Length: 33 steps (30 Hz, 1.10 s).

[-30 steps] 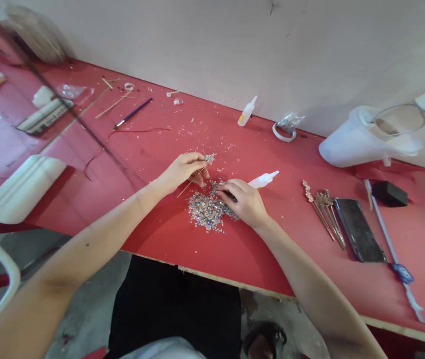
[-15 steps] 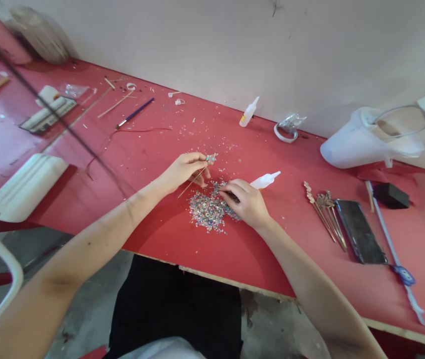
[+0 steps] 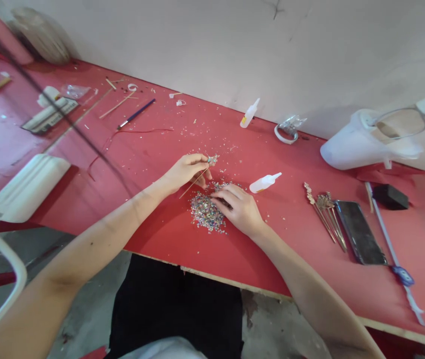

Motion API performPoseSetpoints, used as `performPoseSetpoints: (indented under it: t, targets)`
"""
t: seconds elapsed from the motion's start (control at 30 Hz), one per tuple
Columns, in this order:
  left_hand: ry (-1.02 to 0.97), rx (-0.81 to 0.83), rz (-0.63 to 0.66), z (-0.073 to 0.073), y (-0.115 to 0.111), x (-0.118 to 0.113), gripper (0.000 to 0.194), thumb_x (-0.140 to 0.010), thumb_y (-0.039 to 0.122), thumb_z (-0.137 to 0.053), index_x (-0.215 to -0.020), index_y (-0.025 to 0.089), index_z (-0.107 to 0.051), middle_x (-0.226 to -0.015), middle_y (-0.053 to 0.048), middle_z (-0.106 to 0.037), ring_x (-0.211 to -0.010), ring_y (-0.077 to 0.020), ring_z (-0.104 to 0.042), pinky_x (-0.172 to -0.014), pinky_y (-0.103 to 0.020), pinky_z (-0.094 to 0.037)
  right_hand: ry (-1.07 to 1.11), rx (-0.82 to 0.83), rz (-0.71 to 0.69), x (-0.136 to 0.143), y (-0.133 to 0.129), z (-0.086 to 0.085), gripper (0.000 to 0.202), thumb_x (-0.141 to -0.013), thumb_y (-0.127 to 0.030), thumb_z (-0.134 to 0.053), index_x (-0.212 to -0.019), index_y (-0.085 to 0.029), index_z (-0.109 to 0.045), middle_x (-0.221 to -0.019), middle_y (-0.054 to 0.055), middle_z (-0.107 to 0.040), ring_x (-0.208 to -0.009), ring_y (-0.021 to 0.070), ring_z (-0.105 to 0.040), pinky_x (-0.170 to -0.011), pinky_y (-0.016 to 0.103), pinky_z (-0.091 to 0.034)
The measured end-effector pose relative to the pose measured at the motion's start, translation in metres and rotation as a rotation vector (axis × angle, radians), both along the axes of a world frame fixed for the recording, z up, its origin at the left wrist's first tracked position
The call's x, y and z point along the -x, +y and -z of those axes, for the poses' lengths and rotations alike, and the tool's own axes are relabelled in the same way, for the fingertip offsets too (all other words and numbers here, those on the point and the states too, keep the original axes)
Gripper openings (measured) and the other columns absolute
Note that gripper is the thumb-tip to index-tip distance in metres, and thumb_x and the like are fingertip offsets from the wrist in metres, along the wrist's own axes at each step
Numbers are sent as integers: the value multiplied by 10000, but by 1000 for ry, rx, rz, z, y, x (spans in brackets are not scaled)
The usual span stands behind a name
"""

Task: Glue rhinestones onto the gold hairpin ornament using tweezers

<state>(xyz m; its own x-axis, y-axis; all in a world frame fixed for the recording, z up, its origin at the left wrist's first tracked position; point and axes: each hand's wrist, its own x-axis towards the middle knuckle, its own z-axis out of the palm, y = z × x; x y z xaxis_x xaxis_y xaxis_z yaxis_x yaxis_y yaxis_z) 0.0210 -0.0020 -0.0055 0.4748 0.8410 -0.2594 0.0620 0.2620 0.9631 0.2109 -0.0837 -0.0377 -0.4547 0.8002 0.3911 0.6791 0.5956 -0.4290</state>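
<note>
My left hand (image 3: 193, 169) is closed on a hair stick (image 3: 188, 189). Its ornamental head (image 3: 212, 159), covered in small coloured bits, sticks out past the fingertips, and the thin shaft slants down toward me. My right hand (image 3: 237, 207) rests at the right side of a pile of glittering, multicoloured chips (image 3: 207, 212). Its thumb and forefinger are pinched together at the pile; whatever lies between them is too small to make out. Just beyond that hand a white glue bottle (image 3: 265, 183) lies on its side.
Another glue bottle (image 3: 250, 113) stands near the wall, left of a white tape roll (image 3: 286, 134). To the right lie ornate hairpins (image 3: 328, 214), a phone (image 3: 360, 232) and a black block (image 3: 390, 196). A paintbrush (image 3: 136, 113) and a white lamp (image 3: 25, 187) are on the left.
My right hand has shifted left over the chips, away from the glue bottle, which now shows fully. My left hand keeps the hair stick in nearly the same place.
</note>
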Motion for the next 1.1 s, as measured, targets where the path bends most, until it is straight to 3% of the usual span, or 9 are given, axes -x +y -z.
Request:
performPoseSetpoints:
  t: [0.33, 0.63, 0.9, 1.1]
  targets:
    - [-41, -12, 10, 4, 2, 0, 87, -881, 157, -478, -808, 162, -525, -709, -29, -657, -495, -93, -596, -580, -255, -503, -4, -9, -59, 11, 1, 0, 159, -953, -233, -492, -1019, -199, -632, -926, 81, -644, -871, 199, -603, -796, 360, -526]
    - [-73, -10, 38, 10, 3, 1, 91, -881, 177, -485, -803, 174, -532, -745, -23, -662, -495, -96, -608, -566, -253, -513, -10, -20, -23, 3, 1, -3, 128, -934, -209, -519, -980, -199, -638, -896, 72, -654, -846, 198, -608, -802, 365, -520]
    - [-34, -11, 48, 8, 1, -1, 104, -894, 163, -463, -811, 166, -525, -749, -29, -672, -495, -87, -595, -582, -251, -509, -42, -47, -106, 0, 4, 0, 139, -924, -213, -539, -986, -183, -660, -906, 79, -658, -855, 197, -591, -803, 359, -519]
    - [-54, 11, 52, 9, 1, -1, 78, -889, 168, -471, -829, 168, -519, -740, -27, -662, -491, -94, -600, -570, -252, -514, 42, -32, -57, -7, 3, -3, 112, -906, -193, -563, -973, -202, -652, -887, 65, -647, -836, 187, -585, -777, 358, -514]
